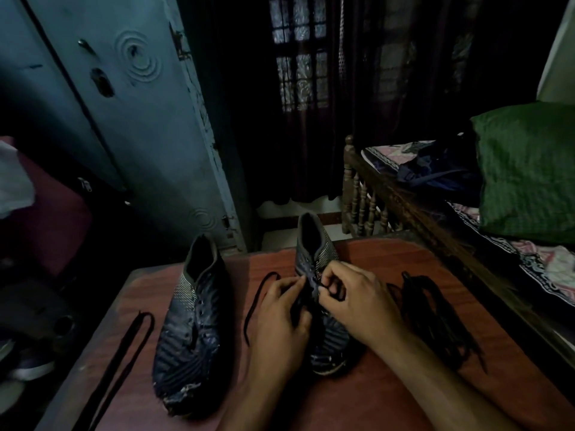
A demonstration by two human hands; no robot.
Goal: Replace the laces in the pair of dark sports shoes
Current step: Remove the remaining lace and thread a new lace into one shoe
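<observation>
— What's around the table (pixel 389 396)?
— A blue door (pixel 146 126) at ten o'clock, a curtain (pixel 311 135) at twelve.
— And at two o'clock?
— A bed (pixel 413 209), with a green pillow (pixel 529 172) and a dark bag (pixel 435 172) on it.

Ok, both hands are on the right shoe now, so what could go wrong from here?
1. The light is dim and the lace is as dark as the right shoe, so an eyelet could be skipped.
2. The loose lace bundle beside the right hand could snag and tangle.
3. The spare lace lies near the table edge and might slide off.
</observation>
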